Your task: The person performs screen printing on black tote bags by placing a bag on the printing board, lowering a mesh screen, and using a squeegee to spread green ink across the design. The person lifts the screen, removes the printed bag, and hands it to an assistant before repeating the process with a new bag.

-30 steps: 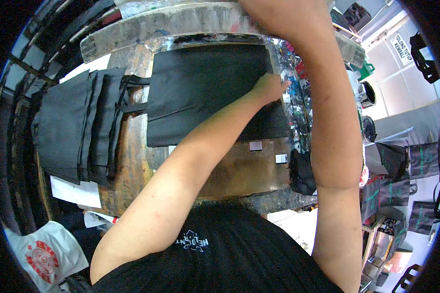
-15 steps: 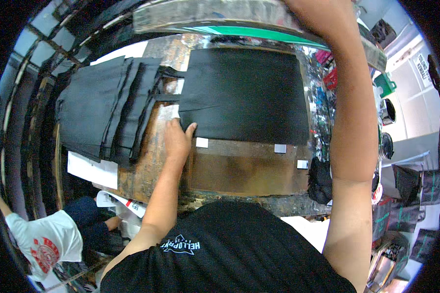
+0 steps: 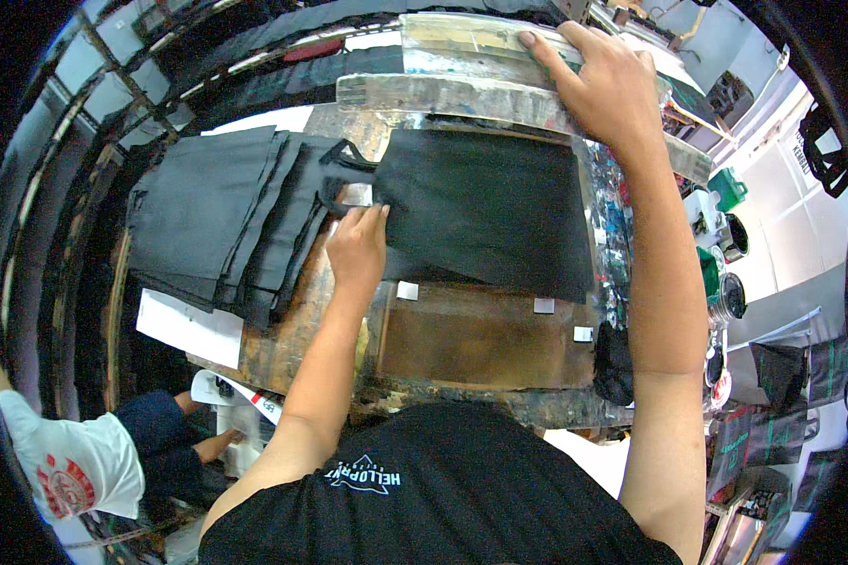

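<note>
A black fabric bag [image 3: 495, 207] lies over a brown board in the middle of the worktable. My left hand [image 3: 358, 247] is closed at its left edge, pinching the cloth near a strap handle. To the left lies an overlapping stack of black bags [image 3: 193, 207], with loose handles reaching toward my fingers. Behind the middle bag stands a worn wooden screen-printing frame [image 3: 443, 95]. My right hand [image 3: 608, 87] reaches far forward and grips it, thumb and fingers over its upper wooden part; the fingers' undersides are hidden.
Small white tabs [image 3: 544, 305] mark the brown board [image 3: 481, 344]. A white sheet [image 3: 188, 328] sticks out under the stack. A dark cloth bundle [image 3: 615, 363] lies at the board's right. Another person [image 3: 85, 466] is at the lower left. Green containers [image 3: 726, 188] stand at right.
My left hand has moved up along the bag's left edge, its fingers now pinching cloth. The frame appears farther from me, with my right hand on it. My view has tilted forward.
</note>
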`<state>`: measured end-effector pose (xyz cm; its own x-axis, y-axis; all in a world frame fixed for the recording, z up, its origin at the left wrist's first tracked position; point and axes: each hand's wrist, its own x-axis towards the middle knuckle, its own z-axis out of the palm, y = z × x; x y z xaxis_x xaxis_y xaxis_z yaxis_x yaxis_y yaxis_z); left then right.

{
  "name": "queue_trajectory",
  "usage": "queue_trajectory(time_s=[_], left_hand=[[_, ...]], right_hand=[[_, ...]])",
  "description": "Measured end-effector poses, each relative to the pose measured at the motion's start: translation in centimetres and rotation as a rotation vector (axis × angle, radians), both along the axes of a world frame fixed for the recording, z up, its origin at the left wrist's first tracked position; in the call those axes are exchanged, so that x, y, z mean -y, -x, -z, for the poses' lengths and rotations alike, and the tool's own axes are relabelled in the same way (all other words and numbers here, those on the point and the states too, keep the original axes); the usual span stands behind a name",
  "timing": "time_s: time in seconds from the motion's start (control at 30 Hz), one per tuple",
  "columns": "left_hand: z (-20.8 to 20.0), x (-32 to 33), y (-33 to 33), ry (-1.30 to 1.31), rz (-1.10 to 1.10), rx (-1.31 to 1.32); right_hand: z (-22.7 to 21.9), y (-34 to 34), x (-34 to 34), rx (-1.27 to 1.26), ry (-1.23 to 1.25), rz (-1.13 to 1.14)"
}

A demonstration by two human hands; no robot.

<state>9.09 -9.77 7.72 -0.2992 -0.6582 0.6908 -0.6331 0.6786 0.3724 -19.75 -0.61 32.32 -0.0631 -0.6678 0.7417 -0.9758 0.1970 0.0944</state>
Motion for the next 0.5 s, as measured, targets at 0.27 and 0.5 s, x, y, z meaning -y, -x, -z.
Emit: queue_trajectory(time_s=[0.27,0.5], left_hand=[[-8.1,6.7,-4.6,-0.138,-0.069,-0.408],[-8.8,14.7,-25.9,0.003,-0.355,-0.34]], right_hand=[[0.1,0.1,-0.2,-0.005,0.031,0.021],[0.4,-0.1,-0.2,-0.029,0.055,0.014]])
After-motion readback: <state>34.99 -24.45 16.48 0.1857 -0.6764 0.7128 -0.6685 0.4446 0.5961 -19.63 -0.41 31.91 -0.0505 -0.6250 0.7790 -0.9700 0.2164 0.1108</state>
